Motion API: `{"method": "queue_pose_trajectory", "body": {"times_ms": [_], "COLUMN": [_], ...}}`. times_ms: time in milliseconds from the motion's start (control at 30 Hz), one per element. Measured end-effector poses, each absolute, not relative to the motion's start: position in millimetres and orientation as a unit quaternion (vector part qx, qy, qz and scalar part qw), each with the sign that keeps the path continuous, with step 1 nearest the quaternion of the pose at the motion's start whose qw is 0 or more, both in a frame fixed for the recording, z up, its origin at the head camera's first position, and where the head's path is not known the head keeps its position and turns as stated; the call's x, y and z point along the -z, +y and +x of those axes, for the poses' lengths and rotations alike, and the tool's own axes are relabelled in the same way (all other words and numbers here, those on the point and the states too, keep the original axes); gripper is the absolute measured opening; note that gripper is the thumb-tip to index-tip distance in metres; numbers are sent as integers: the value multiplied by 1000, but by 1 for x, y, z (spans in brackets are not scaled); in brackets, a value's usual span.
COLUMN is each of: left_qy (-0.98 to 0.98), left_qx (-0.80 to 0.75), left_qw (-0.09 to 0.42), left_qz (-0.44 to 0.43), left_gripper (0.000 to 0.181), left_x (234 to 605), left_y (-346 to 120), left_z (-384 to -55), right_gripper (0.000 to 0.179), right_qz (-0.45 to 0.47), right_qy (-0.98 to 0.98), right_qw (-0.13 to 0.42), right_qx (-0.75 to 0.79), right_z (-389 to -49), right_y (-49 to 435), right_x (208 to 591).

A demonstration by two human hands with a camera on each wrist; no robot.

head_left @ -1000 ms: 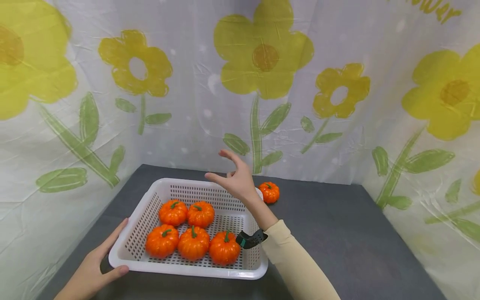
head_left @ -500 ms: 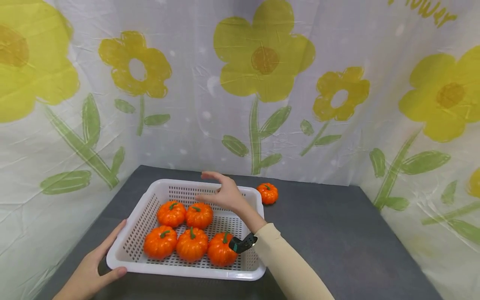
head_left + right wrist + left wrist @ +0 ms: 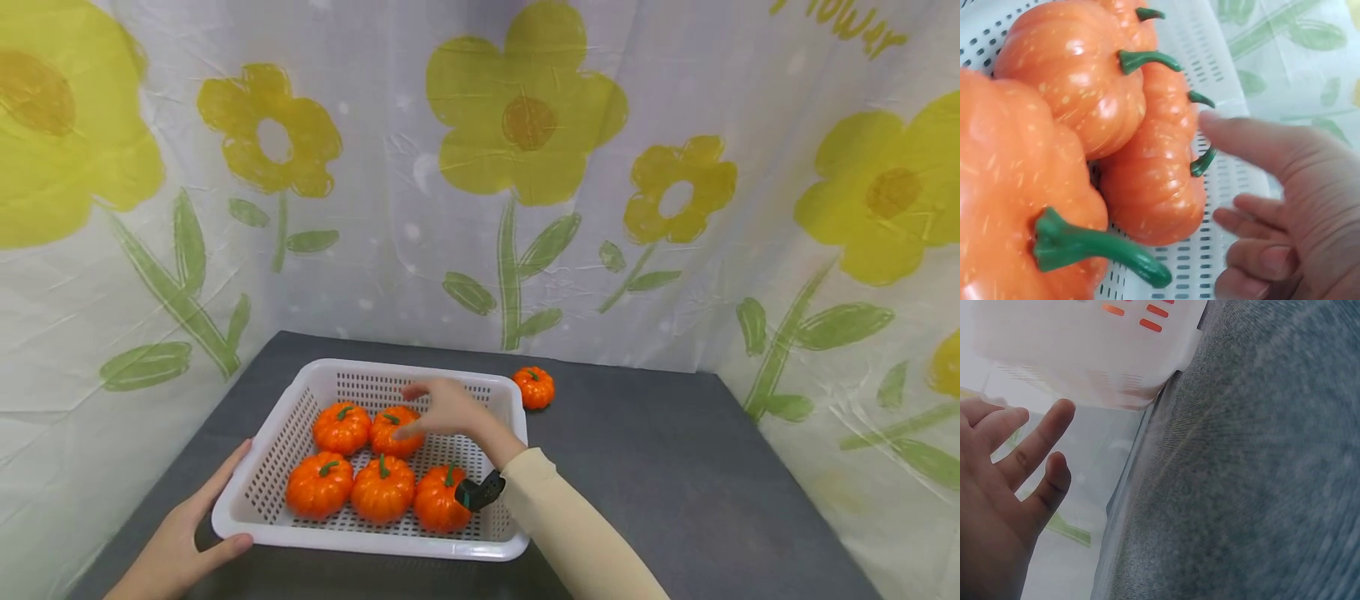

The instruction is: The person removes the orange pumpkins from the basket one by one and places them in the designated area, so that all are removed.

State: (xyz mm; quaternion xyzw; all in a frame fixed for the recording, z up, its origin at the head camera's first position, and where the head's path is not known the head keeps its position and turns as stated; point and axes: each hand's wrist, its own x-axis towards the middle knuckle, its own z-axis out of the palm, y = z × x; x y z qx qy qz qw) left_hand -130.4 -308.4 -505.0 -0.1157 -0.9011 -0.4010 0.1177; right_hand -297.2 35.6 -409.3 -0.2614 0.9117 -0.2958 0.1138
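A white perforated plastic basket (image 3: 360, 543) stands on the dark table with several orange toy pumpkins with green stems inside. My left hand (image 3: 176, 537) is at its left front corner, thumb by the front rim and fingers along the left side. In the left wrist view those fingers (image 3: 1038, 447) are spread and loosely extended beside the basket wall. My right hand (image 3: 446, 408) reaches into the basket, holding nothing. Its thumb and index finger are parted around the right side of the rear right pumpkin (image 3: 388, 432). The right wrist view shows the fingertips close to that pumpkin's stem (image 3: 1202, 162).
Another orange pumpkin (image 3: 534, 388) sits on the table (image 3: 675, 467) just outside the basket's back right corner. A flowered cloth (image 3: 375, 250) hangs behind the table and along both sides. A black wrist strap piece (image 3: 480, 492) overlaps the front right pumpkin (image 3: 438, 504).
My right hand has come down and left, from above the basket's back rim to the rear right pumpkin. The left hand stays at the basket's corner.
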Motion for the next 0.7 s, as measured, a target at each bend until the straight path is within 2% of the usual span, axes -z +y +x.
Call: {"method": "queue_pose_trajectory", "body": {"times_ms": [233,467,700], "left_qy": [-901,-896,-894], "left_qx": [396,415,408], "left_qw": [128,111,133], "left_qz": [-121,-115,-129], "left_gripper": [100,98,98], "left_x": [508,506,504], "left_y": [-308,-309,-307], "left_z": [-129,-131,-130], "right_gripper": [76,78,74], "right_qz": [-249,-212,-192], "right_qy": [926,928,928], "right_qw": [155,172,177], "right_qx": [240,252,267], "right_z": [-295,-297,-297], "right_y": [33,28,29], "right_x": [414,420,422]}}
